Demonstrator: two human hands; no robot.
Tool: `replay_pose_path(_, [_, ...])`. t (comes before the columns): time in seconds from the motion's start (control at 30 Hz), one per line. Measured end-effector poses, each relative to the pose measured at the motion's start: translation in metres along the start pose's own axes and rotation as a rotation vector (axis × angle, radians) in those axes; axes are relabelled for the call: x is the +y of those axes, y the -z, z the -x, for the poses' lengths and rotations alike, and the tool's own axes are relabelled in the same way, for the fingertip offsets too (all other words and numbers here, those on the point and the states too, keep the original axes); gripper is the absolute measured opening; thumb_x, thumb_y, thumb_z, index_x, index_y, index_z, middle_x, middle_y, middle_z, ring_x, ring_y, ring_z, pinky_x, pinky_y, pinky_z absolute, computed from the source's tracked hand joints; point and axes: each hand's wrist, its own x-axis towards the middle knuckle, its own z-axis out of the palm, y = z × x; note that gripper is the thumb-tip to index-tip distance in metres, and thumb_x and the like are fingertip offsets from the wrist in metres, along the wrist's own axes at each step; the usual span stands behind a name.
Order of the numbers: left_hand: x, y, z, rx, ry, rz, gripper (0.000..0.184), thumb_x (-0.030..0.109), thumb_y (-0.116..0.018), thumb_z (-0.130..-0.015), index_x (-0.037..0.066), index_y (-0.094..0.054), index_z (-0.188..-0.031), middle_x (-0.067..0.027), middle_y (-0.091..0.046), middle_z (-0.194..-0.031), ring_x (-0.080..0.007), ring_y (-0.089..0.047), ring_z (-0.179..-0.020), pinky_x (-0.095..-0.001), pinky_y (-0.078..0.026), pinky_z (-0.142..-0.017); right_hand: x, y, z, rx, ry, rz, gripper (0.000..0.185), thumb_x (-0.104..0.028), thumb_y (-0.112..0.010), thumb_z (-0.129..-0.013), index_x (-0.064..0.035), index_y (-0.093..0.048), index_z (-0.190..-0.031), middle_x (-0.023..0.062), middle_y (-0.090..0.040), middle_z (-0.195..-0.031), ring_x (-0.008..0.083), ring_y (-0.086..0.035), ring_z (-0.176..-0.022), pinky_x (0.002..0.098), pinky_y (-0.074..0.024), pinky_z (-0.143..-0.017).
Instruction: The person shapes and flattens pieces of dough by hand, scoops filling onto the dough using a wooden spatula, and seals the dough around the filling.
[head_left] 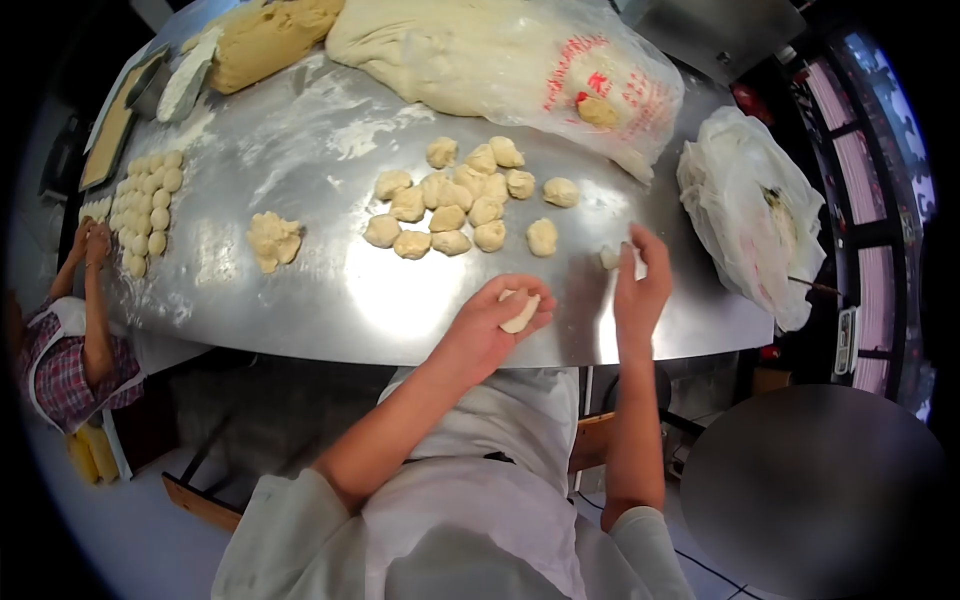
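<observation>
The person's left hand [488, 325] reaches in from the lower left, its forearm slanting up and away from the body to the near edge of the steel table [330, 315]. Its fingers are curled around a flattened piece of dough [520, 313], gripping it within the palm. The right hand [643, 295] is raised well to the right of the left, its forearm almost straight ahead from the body; thumb and fingers are parted, with the fingertips pointing away from the person. A small pale item [609, 257] shows just left of that thumb, too unclear to identify.

The dough in the left hand is cream-white, smooth and roughly oval, partly covered by the fingers. Its long axis tilts: one end points back toward the wrist and body, the other forward and to the right.

Ahead of the left hand, slightly to its left, sits a cluster of lumpy, yellowish dough balls [438, 190], with a few loose ones toward the right hand. Farther left of the left hand is a rough-edged dough lump [274, 241]. Beyond the cluster lies a large dough mass [420, 50], partly under clear plastic. A bunched white plastic bag [745, 200] stands right of the right hand.
</observation>
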Motion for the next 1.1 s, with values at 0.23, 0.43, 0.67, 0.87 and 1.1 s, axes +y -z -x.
replay_pose_path(0.23, [0.0,-0.031,-0.003,0.039,0.071,-0.063,0.04,0.007,-0.053,-0.103,-0.001,-0.051,-0.142,-0.015,-0.059,-0.139,-0.0268,-0.06,-0.13,-0.0417,-0.049,-0.112,-0.078,0.003,0.056,-0.41,0.259,-0.205,0.044,-0.007,-0.074,-0.089,-0.0021,-0.062,-0.131,0.018,-0.065,-0.128,0.0381,-0.061,-0.118,0.044,-0.0484,-0.102])
replay_pose_path(0.43, [-0.006,-0.039,0.01,-0.243,0.286,0.135,0.051,0.021,-0.049,-0.107,0.001,-0.044,-0.153,-0.0164,-0.056,-0.145,-0.03,-0.056,-0.134,-0.0442,-0.043,-0.116,-0.044,0.007,0.055,-0.236,0.253,-0.247,0.021,-0.004,-0.073,-0.09,-0.0019,-0.067,-0.11,0.0109,-0.067,-0.101,0.0334,-0.063,-0.086,0.0395,-0.0508,-0.076])
replay_pose_path(0.67, [-0.016,-0.034,0.024,0.039,-0.175,-0.873,0.047,0.014,-0.056,-0.108,-0.004,-0.048,-0.151,-0.0165,-0.063,-0.141,-0.0242,-0.059,-0.132,-0.0366,-0.046,-0.111,-0.005,0.059,0.021,0.08,0.0,0.18,0.03,-0.022,-0.076,-0.095,-0.004,-0.064,-0.116,0.0146,-0.064,-0.115,0.0376,-0.059,-0.111,0.0477,-0.0447,-0.095])
replay_pose_path(0.87, [-0.028,0.02,0.006,0.181,-0.416,-1.025,0.027,0.007,-0.058,-0.106,-0.005,-0.064,-0.129,-0.0127,-0.073,-0.116,-0.0189,-0.069,-0.106,-0.0311,-0.055,-0.094,0.036,0.041,0.054,-0.173,0.052,0.358,0.058,-0.038,-0.066,-0.1,-0.0049,-0.054,-0.146,0.0189,-0.053,-0.148,0.0373,-0.046,-0.138,0.0555,-0.0314,-0.112])
replay_pose_path(1.1, [-0.036,0.015,0.01,0.203,-0.517,-1.029,0.018,0.002,-0.056,-0.104,-0.005,-0.067,-0.116,-0.0114,-0.073,-0.105,-0.0179,-0.07,-0.098,-0.0302,-0.056,-0.087,0.06,0.017,-0.007,-0.004,-0.128,0.476,0.067,-0.043,-0.056,-0.105,-0.0038,-0.041,-0.157,0.0213,-0.039,-0.162,0.0401,-0.034,-0.15,0.0594,-0.0224,-0.122])
